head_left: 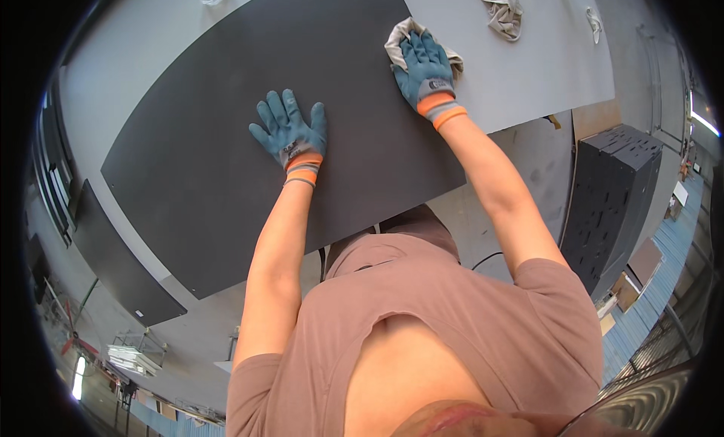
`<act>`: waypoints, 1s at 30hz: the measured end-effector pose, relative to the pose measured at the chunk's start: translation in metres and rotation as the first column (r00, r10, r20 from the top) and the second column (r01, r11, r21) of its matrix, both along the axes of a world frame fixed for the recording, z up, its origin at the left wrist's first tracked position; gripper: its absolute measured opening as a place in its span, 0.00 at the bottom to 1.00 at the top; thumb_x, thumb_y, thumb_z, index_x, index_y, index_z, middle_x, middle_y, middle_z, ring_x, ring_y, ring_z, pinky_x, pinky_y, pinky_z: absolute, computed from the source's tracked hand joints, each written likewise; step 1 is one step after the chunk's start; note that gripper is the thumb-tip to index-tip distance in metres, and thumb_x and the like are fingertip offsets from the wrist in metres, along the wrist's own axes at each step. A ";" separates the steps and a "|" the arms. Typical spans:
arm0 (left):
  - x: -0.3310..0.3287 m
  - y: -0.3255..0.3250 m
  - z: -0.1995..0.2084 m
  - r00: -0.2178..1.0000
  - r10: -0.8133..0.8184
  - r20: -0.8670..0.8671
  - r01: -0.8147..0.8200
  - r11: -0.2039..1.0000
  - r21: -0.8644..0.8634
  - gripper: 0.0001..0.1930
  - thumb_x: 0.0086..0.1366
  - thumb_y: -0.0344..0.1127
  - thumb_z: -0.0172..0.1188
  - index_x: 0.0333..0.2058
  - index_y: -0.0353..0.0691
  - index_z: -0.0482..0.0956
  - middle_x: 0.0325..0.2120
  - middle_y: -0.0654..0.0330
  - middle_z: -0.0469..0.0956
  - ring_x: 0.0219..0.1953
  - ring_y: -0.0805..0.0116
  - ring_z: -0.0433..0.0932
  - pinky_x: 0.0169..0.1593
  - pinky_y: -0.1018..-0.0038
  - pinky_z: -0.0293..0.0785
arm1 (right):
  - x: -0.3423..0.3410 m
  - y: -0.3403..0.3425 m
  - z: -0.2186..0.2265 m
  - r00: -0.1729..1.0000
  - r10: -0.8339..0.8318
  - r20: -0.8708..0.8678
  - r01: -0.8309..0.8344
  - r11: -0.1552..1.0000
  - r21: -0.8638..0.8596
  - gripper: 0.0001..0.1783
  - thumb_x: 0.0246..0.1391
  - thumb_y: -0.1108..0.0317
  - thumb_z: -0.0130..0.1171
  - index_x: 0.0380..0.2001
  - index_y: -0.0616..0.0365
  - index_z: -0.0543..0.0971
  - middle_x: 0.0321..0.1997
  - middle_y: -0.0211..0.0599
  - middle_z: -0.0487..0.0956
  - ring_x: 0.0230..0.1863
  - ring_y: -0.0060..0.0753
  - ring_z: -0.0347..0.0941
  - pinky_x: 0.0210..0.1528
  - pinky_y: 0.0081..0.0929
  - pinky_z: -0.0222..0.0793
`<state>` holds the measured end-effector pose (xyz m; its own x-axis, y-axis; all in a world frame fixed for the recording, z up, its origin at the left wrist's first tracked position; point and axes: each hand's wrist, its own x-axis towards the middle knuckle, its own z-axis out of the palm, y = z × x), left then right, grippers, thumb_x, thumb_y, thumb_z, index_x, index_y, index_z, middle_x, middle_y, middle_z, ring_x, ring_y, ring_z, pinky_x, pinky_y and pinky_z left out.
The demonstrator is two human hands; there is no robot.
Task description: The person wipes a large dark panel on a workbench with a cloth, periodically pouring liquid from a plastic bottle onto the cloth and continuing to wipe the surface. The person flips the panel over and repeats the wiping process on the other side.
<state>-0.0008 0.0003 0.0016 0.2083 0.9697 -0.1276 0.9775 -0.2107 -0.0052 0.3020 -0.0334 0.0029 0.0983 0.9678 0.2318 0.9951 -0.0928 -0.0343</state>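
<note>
So my left hand (pixel 290 129) is planted flat on the dark grey panel (pixel 204 150), fingers spread wide, thumb out to the right. My right hand (pixel 424 66) is over by the panel's right edge, palm down on a crumpled cream cloth (pixel 394 42). Those fingers are stretched out and only slightly fanned; the cloth sits under them, poking out past the tips on the far side and out to the right. Can't tell if the thumb's touching it. Panel's lying on a pale grey table (pixel 547 71), with a beige rag (pixel 504 16) farther right.
</note>
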 end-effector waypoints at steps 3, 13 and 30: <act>-0.004 -0.002 0.000 1.000 0.028 0.005 -0.028 1.000 0.012 0.43 0.76 0.71 0.44 0.80 0.50 0.62 0.83 0.58 0.51 0.85 0.52 0.44 0.82 0.40 0.31 | -0.022 -0.047 0.002 0.998 0.039 -0.059 -0.043 0.997 -0.069 0.35 0.60 0.51 0.69 0.67 0.56 0.80 0.76 0.45 0.75 0.81 0.57 0.63 0.80 0.59 0.57; -0.002 0.000 -0.007 0.999 -0.008 0.049 0.006 0.999 0.049 0.43 0.76 0.71 0.46 0.79 0.50 0.63 0.83 0.58 0.50 0.85 0.51 0.43 0.81 0.37 0.30 | -0.021 0.016 -0.015 0.995 -0.097 0.030 0.097 0.995 0.010 0.36 0.62 0.48 0.67 0.67 0.58 0.80 0.77 0.46 0.74 0.80 0.55 0.65 0.80 0.57 0.56; 0.000 -0.002 -0.006 0.994 -0.025 0.109 0.021 0.999 0.035 0.41 0.75 0.67 0.49 0.77 0.48 0.66 0.83 0.55 0.50 0.84 0.46 0.43 0.80 0.33 0.31 | -0.062 0.223 -0.061 0.976 -0.127 0.179 0.113 0.990 0.084 0.51 0.67 0.30 0.51 0.82 0.50 0.59 0.88 0.49 0.53 0.88 0.56 0.43 0.88 0.53 0.32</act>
<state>-0.0005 -0.0014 -0.0042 0.2415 0.9679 -0.0700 0.9676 -0.2347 0.0936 0.2402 0.1894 -0.0581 0.1620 0.9314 0.3259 0.9669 -0.2159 0.1363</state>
